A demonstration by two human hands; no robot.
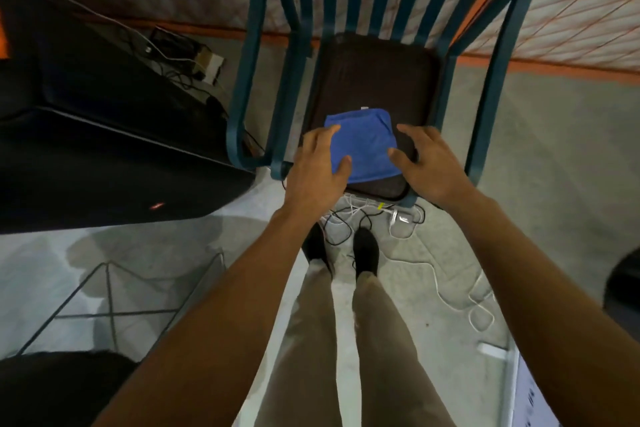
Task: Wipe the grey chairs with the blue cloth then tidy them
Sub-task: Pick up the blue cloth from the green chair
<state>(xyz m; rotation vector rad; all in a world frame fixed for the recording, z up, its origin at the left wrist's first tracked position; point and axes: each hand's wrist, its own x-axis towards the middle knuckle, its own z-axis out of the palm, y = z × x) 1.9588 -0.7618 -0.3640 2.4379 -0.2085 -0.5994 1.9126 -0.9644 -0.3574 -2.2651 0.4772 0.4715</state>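
head view: a chair (377,80) with a dark seat and a blue-grey slatted frame is seen from above, standing on the grey floor (450,253) ahead of the person. a folded blue cloth (367,146) is laid flat on the near half of the seat, its near edge close to the seat's front rim. the left hand (315,166) is spread over the cloth's left edge, fingers straight and relaxed, the thumb laid on the cloth; nothing is grasped. the right hand (429,163) is held at the cloth's right side with fingers loosely extended over the seat's right front corner, the thumb touching the cloth's right edge; whether the fingers rest on the seat cannot be told. both bare forearms are stretched forward from the near edge. below the hands, tan trousers (322,340) and dark shoes (367,253) are seen. white and black cables (367,218) are tangled on the floor just near the chair's front. a black couch (104,149) is seen at the left. a wire frame (114,302) is seen at the near left.
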